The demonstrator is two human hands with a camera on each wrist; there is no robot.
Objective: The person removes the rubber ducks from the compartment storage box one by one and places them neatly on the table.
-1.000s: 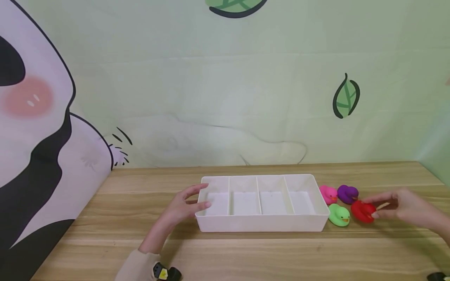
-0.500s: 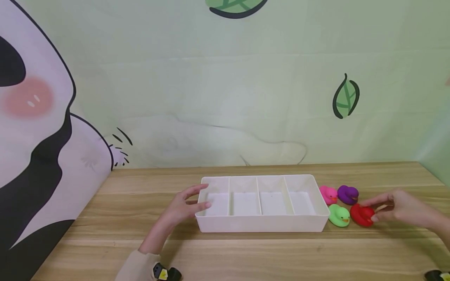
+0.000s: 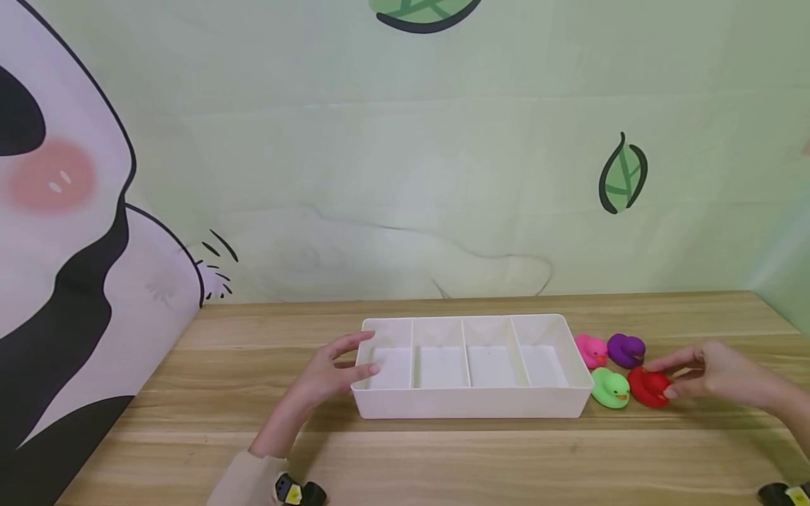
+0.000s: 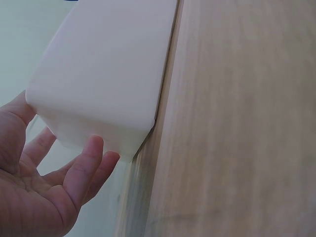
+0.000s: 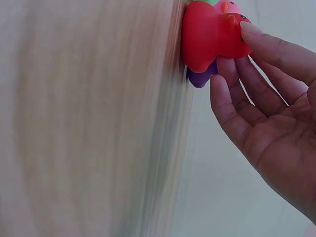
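Note:
My left hand (image 3: 329,369) holds the left end of a white box (image 3: 468,404) with several compartments. Its thumb hooks over the rim, and in the left wrist view its fingers lie against the box's end wall (image 4: 84,128). To the right of the box, my right hand (image 3: 721,376) pinches a red rubber duck (image 3: 648,388) by the head between thumb and fingers; the duck appears to sit on the table. A green duck (image 3: 610,388) is right beside it. Behind them are a pink duck (image 3: 591,350), close to the box, and a purple duck (image 3: 626,350).
The wooden table (image 3: 468,464) ends at a pale green backdrop (image 3: 405,176) printed with leaves. A large panda figure (image 3: 69,246) is printed at the left. A black wrist device (image 3: 300,490) is worn on the left sleeve.
The red duck has slid slightly left with my right hand, closer to the green duck. My left hand and the box have stayed in place.

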